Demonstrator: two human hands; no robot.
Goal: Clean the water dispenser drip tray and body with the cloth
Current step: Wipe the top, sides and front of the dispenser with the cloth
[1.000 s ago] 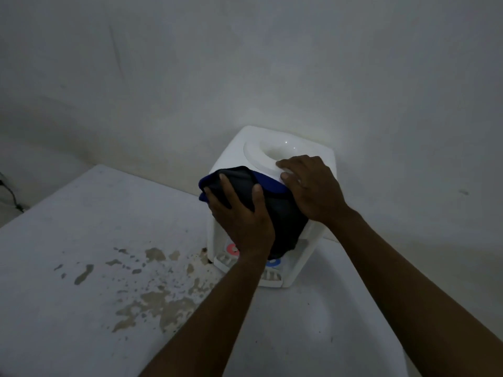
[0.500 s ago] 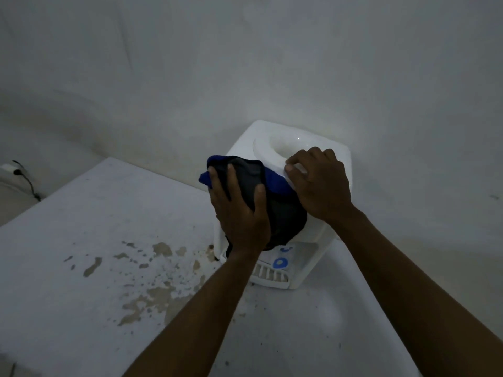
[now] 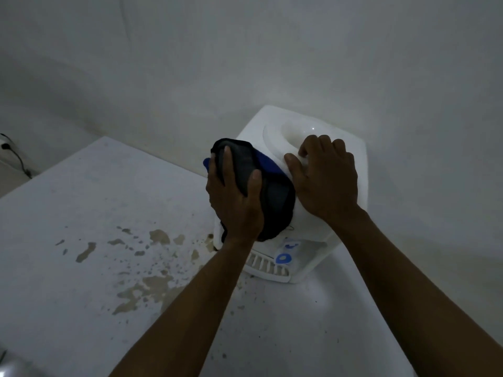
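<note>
Flat-fingered, my left hand (image 3: 234, 205) is pressing the dark cloth (image 3: 275, 197) onto the front upper corner of the water dispenser (image 3: 311, 229), centre frame. Just below, nearer me, the drip tray (image 3: 268, 266) is sitting uncovered. Beyond, my right hand (image 3: 326, 180) is curling over the top rim (image 3: 272, 144), bracing the unit. Judging this the body-wiping step; the next move is calling for a firm downward sweep toward the drip tray.

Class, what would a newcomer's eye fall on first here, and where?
The white water dispenser by the wall stands out, the left hand pressing a dark cloth on its top corner. The right hand grips its top rim. Brown stains mark the table to its left.
</note>
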